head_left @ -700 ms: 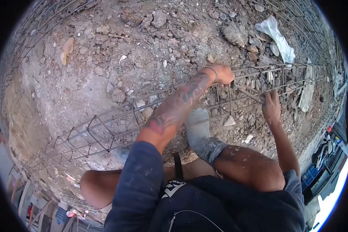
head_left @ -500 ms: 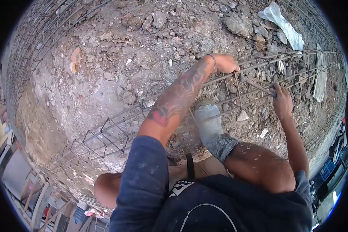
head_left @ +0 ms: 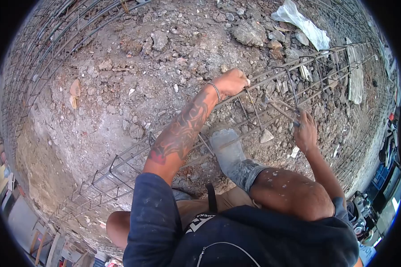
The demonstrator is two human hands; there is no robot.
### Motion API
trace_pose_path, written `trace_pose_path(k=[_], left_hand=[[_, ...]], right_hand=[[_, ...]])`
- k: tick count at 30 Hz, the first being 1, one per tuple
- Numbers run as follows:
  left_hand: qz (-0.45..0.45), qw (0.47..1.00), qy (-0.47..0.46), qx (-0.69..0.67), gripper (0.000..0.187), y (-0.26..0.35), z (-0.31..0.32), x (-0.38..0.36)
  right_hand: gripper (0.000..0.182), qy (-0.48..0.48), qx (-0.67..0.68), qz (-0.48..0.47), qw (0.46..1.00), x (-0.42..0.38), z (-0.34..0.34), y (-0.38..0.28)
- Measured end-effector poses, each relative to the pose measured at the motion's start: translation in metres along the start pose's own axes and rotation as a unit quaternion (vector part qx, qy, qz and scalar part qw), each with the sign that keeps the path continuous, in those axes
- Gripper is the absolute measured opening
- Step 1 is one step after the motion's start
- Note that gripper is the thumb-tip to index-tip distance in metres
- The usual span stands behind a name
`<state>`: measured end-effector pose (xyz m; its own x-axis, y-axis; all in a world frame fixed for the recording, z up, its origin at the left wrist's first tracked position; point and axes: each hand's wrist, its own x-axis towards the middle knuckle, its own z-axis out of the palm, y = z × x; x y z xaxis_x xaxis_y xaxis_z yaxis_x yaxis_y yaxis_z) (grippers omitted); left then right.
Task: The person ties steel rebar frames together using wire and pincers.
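A long rebar cage (head_left: 284,67), made of bars with square stirrups, runs diagonally over the rubble ground. My left hand (head_left: 232,83) is closed at its far top bar, fingertips pinched by a stirrup corner. My right hand (head_left: 305,131) is on the near side, fingers around the handles of metal pincers (head_left: 278,107). The pincers' head points left toward my left hand and sits apart from it, over the cage. Any wire in the left fingertips is too small to make out. My boot (head_left: 229,149) stands by the cage's near side.
A white plastic sheet (head_left: 302,24) lies at the upper right, near a wooden plank (head_left: 354,75) by the cage. Chunks of rubble (head_left: 249,33) cover the ground. More rebar (head_left: 53,33) is stacked at the upper left. A motorbike (head_left: 361,211) stands at the lower right.
The whole view has shifted, so the cage appears further left. My left hand keeps its place at the stirrup corner. The pincers and right hand have drawn slightly away from it.
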<state>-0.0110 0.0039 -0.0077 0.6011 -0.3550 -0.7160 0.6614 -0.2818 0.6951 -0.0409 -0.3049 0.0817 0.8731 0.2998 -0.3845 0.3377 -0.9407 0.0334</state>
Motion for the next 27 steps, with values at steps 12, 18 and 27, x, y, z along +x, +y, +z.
trace_pose_path(k=[12, 18, 27], left_hand=[[0.374, 0.818, 0.336, 0.278, 0.008, -0.036, 0.048, -0.093], [0.349, 0.737, 0.425, 0.392, 0.008, -0.036, 0.079, -0.093], [0.218, 0.899, 0.359, 0.121, 0.009, -0.04, 0.049, -0.057]], right_hand=[[0.044, 0.046, 0.142, 0.046, 0.988, 0.002, 0.029, 0.01], [0.037, 0.068, 0.192, 0.063, 0.977, -0.002, 0.046, 0.016], [0.035, 0.084, 0.193, 0.067, 0.975, -0.003, 0.051, 0.007]])
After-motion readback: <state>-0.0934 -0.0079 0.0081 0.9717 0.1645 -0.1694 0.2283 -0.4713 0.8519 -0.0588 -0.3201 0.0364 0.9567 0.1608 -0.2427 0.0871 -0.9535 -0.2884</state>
